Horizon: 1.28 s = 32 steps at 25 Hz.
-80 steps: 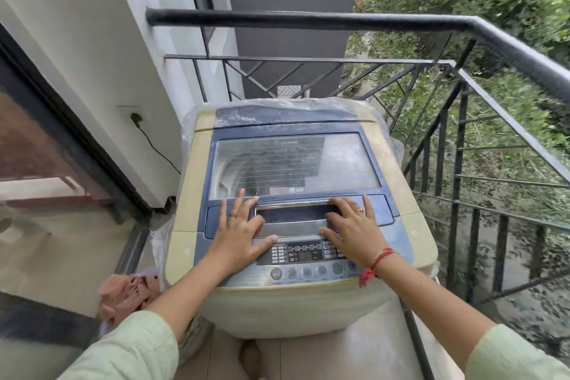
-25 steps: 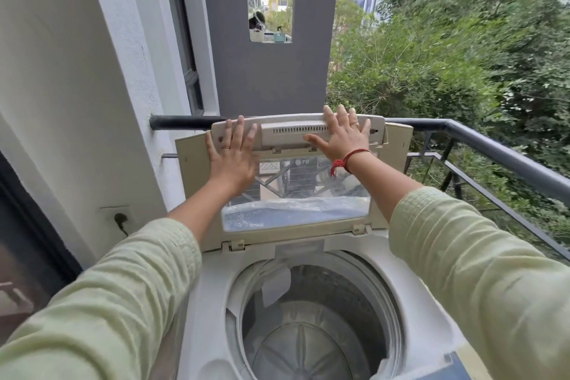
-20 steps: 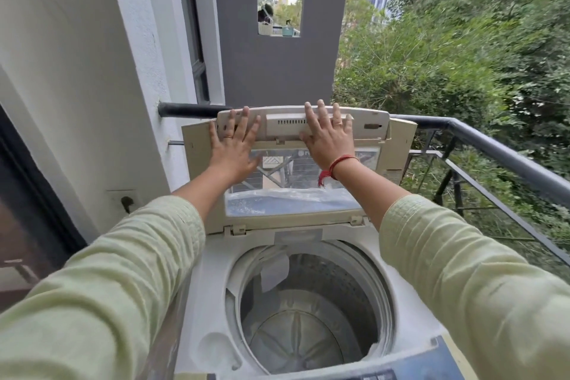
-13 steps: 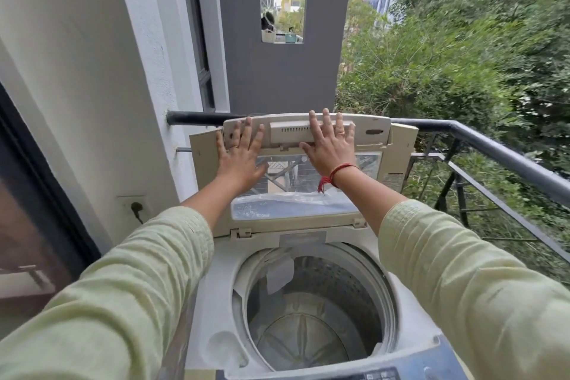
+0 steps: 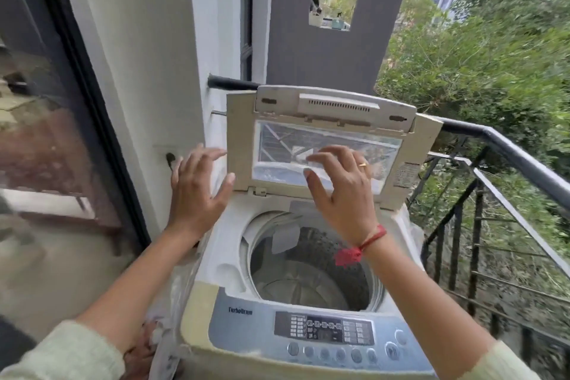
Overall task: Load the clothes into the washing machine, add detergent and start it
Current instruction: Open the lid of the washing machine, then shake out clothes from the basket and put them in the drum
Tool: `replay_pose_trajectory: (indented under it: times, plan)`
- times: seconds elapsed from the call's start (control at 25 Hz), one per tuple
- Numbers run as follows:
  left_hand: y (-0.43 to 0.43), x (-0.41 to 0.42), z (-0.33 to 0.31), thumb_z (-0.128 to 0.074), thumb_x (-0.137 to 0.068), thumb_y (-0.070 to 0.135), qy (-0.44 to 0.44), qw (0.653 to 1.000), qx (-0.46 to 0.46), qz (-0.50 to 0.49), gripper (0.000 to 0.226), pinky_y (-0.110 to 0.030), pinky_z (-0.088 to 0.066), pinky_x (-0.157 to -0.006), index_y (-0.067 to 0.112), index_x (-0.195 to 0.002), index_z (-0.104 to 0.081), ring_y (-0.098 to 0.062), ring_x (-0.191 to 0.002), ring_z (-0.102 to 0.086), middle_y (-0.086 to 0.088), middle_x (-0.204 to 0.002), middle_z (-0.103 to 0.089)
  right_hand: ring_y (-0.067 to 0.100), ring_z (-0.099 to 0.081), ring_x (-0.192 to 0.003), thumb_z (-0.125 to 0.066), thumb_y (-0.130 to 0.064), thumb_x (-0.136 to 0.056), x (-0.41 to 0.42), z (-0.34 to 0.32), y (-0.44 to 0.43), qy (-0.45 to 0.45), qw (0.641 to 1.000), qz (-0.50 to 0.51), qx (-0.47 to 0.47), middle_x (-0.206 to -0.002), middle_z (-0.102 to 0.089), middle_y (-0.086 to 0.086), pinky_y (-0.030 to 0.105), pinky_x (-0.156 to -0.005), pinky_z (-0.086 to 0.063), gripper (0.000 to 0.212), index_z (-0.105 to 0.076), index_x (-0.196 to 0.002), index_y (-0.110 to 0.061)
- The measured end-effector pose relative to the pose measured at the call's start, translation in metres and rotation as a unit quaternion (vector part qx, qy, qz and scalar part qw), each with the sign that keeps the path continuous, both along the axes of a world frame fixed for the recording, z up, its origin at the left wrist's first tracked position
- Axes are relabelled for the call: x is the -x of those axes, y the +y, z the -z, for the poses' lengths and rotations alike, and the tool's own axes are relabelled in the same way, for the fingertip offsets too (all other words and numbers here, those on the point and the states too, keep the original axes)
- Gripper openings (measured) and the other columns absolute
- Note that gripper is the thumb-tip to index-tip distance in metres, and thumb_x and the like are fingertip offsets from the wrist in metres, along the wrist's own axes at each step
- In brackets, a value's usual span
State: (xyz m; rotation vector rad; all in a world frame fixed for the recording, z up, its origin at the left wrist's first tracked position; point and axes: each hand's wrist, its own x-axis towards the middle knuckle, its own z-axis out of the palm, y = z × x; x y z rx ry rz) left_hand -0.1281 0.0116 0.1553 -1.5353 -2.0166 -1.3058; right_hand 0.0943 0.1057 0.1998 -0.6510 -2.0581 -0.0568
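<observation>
My left hand [image 5: 197,191] is released, fingers spread and holding nothing. It hangs at 9 o'clock of the raised lid [image 5: 308,101], its thumb close to the lid's lower corner; I cannot tell whether it touches. My right hand [image 5: 342,194] is just as loose, fingers fanned in front of the lid's clear window, gripping nothing. A red thread [image 5: 370,239] is tied round that wrist and a ring [image 5: 362,164] sits on one finger.

Below both hands stands the washing machine [image 5: 216,256], straight ahead of me at 12 o'clock. The lid is upright, hinged at the far edge. The drum [image 5: 308,271] lies uncovered under my right wrist, and its perforated wall and ribbed floor show bare. The control panel [image 5: 324,330] with its row of round buttons runs along the near edge at 6 o'clock. Crinkled plastic wrap [image 5: 172,302] clings to the machine's side at 8 o'clock.

At 7 o'clock, half hidden under my left forearm, is a pinkish bundle [image 5: 135,358], too blurred to name. A wall socket [image 5: 169,159] with a dark plug sits at 10 o'clock, just beyond my left fingertips. A glass door [image 5: 46,163] fills 9 o'clock. A black railing [image 5: 509,151] runs behind the lid and along 3 o'clock, with trees [image 5: 478,55] beyond.
</observation>
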Motion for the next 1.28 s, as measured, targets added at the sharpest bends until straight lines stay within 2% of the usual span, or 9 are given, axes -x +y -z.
replay_pose_trajectory:
  times: [0.2,0.32,0.48,0.68,0.88,0.96,1.08,1.16,1.28]
  plan:
    - [-0.167,0.01,0.109,-0.041,-0.083,0.043,-0.094,0.974,0.129,-0.161,0.049,-0.047,-0.035,-0.1,0.008,-0.112,-0.059,-0.035,-0.119,-0.048,-0.014,-0.115,-0.061,0.022,-0.049,-0.11,-0.054,-0.031,-0.088,0.025,0.087,-0.078,-0.092,0.978,-0.13,0.134,-0.114,-0.057,0.004,0.036,-0.094,-0.04,0.022,-0.063,-0.104,-0.018]
    - [-0.24,0.018,0.144,-0.044,-0.079,0.042,-0.159,0.952,0.138,-0.224,0.051,-0.036,-0.037,-0.09,0.005,-0.111,-0.057,-0.032,-0.105,-0.054,-0.014,-0.109,-0.059,0.024,-0.048,-0.111,-0.056,-0.03,-0.088,0.055,0.127,-0.111,-0.144,0.955,-0.172,0.193,-0.117,-0.053,0.004,0.035,-0.092,-0.041,0.022,-0.06,-0.108,-0.02]
    - [-0.289,0.041,0.182,-0.045,-0.078,0.043,-0.219,0.932,0.154,-0.242,0.055,-0.029,-0.035,-0.088,0.003,-0.114,-0.056,-0.028,-0.103,-0.052,-0.018,-0.109,-0.059,0.024,-0.049,-0.105,-0.052,-0.03,-0.088,0.1,0.16,-0.152,-0.22,0.922,-0.231,0.217,-0.117,-0.05,0.004,0.033,-0.09,-0.041,0.024,-0.058,-0.109,-0.019]
    - [-0.322,0.106,0.246,-0.045,-0.078,0.045,-0.291,0.893,0.251,-0.233,0.056,-0.033,-0.038,-0.086,0.004,-0.114,-0.055,-0.037,-0.1,-0.058,-0.017,-0.109,-0.057,0.028,-0.052,-0.101,-0.058,-0.021,-0.085,0.183,0.21,-0.195,-0.29,0.887,-0.262,0.247,-0.118,-0.051,0.008,0.036,-0.089,-0.046,0.022,-0.058,-0.106,-0.014]
    - [-0.326,0.22,0.313,-0.056,-0.08,0.037,-0.326,0.856,0.349,-0.196,0.056,-0.041,-0.042,-0.093,0.003,-0.124,-0.05,-0.036,-0.111,-0.052,-0.019,-0.12,-0.051,0.033,-0.05,-0.102,-0.059,-0.015,-0.082,0.281,0.3,-0.215,-0.328,0.843,-0.175,0.388,-0.114,-0.051,0.012,0.038,-0.091,-0.042,0.025,-0.059,-0.105,-0.008]
    - [-0.316,0.26,0.339,-0.065,-0.083,0.019,-0.31,0.852,0.384,-0.175,0.049,-0.042,-0.042,-0.092,0.003,-0.127,-0.049,-0.037,-0.112,-0.052,-0.018,-0.125,-0.047,0.033,-0.05,-0.103,-0.06,-0.01,-0.08,0.307,0.338,-0.21,-0.327,0.819,-0.119,0.456,-0.11,-0.052,0.013,0.037,-0.09,-0.042,0.026,-0.061,-0.106,-0.005]
    - [-0.297,0.302,0.391,-0.064,-0.084,0.016,-0.27,0.844,0.445,-0.132,0.054,-0.044,-0.042,-0.092,0.007,-0.132,-0.044,-0.037,-0.118,-0.049,-0.016,-0.136,-0.037,0.034,-0.048,-0.111,-0.061,-0.011,-0.079,0.343,0.398,-0.201,-0.341,0.771,-0.016,0.537,-0.117,-0.05,0.015,0.037,-0.094,-0.041,0.034,-0.059,-0.113,-0.009]
    - [-0.284,0.314,0.429,-0.066,-0.082,0.015,-0.264,0.836,0.465,-0.126,0.058,-0.047,-0.041,-0.095,0.007,-0.134,-0.043,-0.038,-0.121,-0.046,-0.018,-0.14,-0.034,0.035,-0.043,-0.121,-0.063,-0.016,-0.076,0.357,0.442,-0.196,-0.346,0.724,0.083,0.591,-0.13,-0.043,0.017,0.037,-0.1,-0.036,0.049,-0.051,-0.124,-0.013]
    - [-0.258,0.313,0.483,-0.067,-0.078,0.011,-0.301,0.832,0.451,-0.117,0.058,-0.048,-0.04,-0.099,0.005,-0.131,-0.045,-0.041,-0.121,-0.044,-0.023,-0.134,-0.036,0.035,-0.024,-0.138,-0.066,-0.031,-0.077,0.355,0.51,-0.187,-0.374,0.677,0.196,0.603,-0.152,-0.016,0.015,0.042,-0.11,-0.027,0.081,-0.022,-0.145,-0.021]
